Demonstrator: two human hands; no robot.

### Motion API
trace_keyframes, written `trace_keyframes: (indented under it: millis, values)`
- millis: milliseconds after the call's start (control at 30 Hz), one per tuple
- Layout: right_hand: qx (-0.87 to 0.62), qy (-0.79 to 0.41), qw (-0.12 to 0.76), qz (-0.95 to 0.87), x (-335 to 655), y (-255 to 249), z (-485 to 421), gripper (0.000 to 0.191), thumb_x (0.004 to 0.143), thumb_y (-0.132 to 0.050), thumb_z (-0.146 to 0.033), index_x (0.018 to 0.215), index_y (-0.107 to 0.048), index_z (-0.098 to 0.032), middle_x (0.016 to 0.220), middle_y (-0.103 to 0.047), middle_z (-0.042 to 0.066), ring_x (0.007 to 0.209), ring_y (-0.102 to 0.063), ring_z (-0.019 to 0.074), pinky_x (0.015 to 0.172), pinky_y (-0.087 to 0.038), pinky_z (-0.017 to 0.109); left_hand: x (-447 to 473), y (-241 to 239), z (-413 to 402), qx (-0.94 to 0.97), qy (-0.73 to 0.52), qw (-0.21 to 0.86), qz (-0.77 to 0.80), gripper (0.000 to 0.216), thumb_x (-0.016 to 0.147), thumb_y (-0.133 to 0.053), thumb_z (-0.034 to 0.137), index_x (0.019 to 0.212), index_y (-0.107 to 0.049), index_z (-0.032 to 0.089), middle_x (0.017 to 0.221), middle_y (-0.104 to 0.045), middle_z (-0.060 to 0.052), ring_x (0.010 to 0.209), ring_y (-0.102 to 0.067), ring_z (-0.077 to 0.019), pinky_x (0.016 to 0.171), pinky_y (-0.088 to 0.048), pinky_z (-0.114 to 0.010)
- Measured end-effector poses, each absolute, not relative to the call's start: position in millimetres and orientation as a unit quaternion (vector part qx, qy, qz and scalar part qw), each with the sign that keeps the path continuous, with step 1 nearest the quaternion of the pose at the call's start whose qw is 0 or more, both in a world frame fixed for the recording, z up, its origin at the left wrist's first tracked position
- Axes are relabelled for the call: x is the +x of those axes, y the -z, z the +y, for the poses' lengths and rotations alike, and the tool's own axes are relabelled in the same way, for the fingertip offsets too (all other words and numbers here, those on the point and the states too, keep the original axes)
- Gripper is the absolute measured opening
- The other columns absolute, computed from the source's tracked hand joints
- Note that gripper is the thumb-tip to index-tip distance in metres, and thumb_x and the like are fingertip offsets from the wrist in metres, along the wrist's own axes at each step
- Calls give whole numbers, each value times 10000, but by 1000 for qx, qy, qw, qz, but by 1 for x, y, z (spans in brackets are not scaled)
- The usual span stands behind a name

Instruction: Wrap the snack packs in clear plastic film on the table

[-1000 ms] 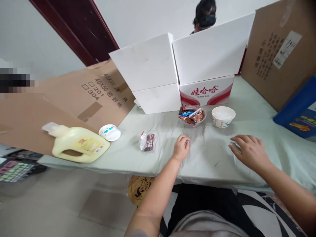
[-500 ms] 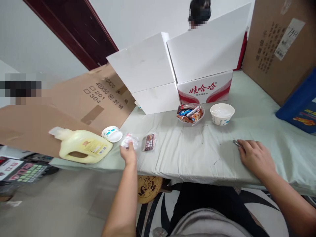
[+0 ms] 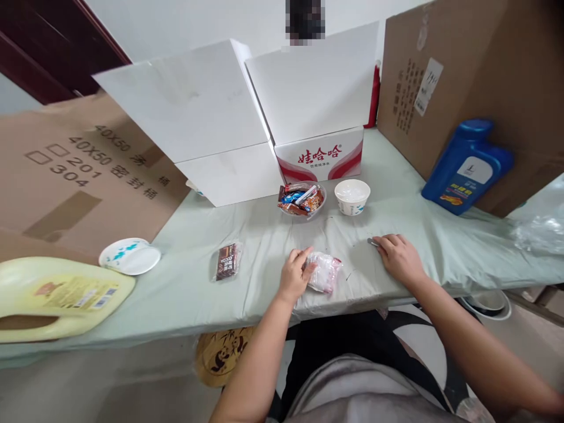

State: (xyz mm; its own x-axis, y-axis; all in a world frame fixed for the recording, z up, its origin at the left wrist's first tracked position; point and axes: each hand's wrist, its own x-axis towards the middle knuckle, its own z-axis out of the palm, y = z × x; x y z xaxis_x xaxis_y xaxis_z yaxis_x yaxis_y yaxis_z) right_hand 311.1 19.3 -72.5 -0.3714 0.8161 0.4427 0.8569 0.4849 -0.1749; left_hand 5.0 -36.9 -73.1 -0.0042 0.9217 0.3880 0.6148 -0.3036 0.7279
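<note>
My left hand (image 3: 296, 275) is closed on the edge of a clear plastic packet (image 3: 325, 274) with white contents and pink print, low over the table's front. To its right, my right hand (image 3: 402, 258) rests on the cloth, its fingers closed on a small grey metal object (image 3: 372, 242); only the tip shows, so its kind is unclear. Left of my hands lies a brown cocoa packet (image 3: 227, 261) in clear wrap. Beyond them stand a clear bowl (image 3: 304, 216) of wrapped snacks and a white paper bowl (image 3: 351, 200) with something clear inside.
A yellow detergent jug (image 3: 83, 294) lies at the left beside a tipped paper bowl (image 3: 145, 258). White boxes (image 3: 211, 100) and a red-and-white carton (image 3: 321, 158) line the back. Right are a blue bottle (image 3: 467, 170) and a large cardboard box (image 3: 423, 117). A person's head (image 3: 305, 20) shows behind.
My left hand has carried the plastic packet rightward, from beside the tipped paper bowl to near my right hand. The view has turned right. My right hand still grips the grey object.
</note>
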Motion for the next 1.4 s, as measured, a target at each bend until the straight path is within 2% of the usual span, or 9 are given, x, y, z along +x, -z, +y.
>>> trace_keyframes:
  millis: [133,233,367,600,733,933,1100,1267,1400]
  values:
    - [-406,-16,324,-854,285,57,5,341,967,-370,-199,1186,-631,-198,1027,-642,112,910,-604,216,772,-480,343,-3,79,-39,674,-480,213,520,512,939,-354,582,1168,-561,172,732,-562,-8,599,-531,-135,601,-471,-272]
    - [-292,-8,310,-905,252,38,-8,360,959,-368,-134,1194,-626,-222,1032,-647,97,914,-596,202,796,-446,352,-5,79,-43,693,-471,212,502,571,829,-533,641,1165,-518,179,869,-620,-45,676,-585,-153,611,-488,-278]
    - [-204,11,212,-956,226,22,-1,341,939,-431,-133,1205,-629,-214,1022,-653,100,880,-587,205,805,-391,369,1,76,-46,737,-406,149,519,744,667,-761,539,1258,-456,206,1099,-632,-109,988,-631,-255,833,-522,-384]
    - [-435,12,109,-894,275,44,55,331,921,-430,-132,1143,-670,-184,1000,-658,116,925,-577,229,816,-387,350,3,77,-44,742,-394,156,519,664,724,-750,280,1299,-423,214,1191,-616,-113,1090,-627,-252,938,-513,-419]
    - [-487,5,211,-847,277,47,46,264,933,-494,-281,1049,-697,-158,1015,-657,150,1061,-518,315,889,-407,445,1,80,-44,756,-410,128,494,429,829,-598,186,1242,-489,218,1153,-625,-94,1067,-634,-215,942,-517,-408]
    - [-210,-152,317,-912,217,45,7,842,745,-703,-585,1421,-410,-178,1285,-551,175,1138,-503,299,948,-442,487,2,76,-45,776,-387,86,490,454,809,-647,222,1240,-503,217,1099,-636,-85,1038,-620,-227,923,-501,-437]
    - [-261,-199,386,-862,207,62,8,194,927,-519,-282,1037,-657,-201,846,-653,76,832,-589,216,766,-497,368,5,71,-44,768,-394,95,496,282,805,-655,217,1080,-589,214,995,-634,-62,972,-596,-213,881,-502,-398]
    - [-374,-211,473,-769,218,69,12,184,934,-440,-255,908,-616,-207,833,-643,65,790,-602,202,737,-494,352,2,71,-43,748,-422,52,510,238,852,-575,183,1084,-617,211,974,-642,-62,971,-553,-217,881,-479,-408]
    - [-345,-197,505,-766,215,66,7,243,924,-493,-361,1084,-562,-192,1041,-641,125,970,-597,244,821,-501,403,-1,72,-44,741,-438,63,506,188,885,-537,208,1046,-635,205,930,-634,-60,920,-564,-202,844,-484,-379]
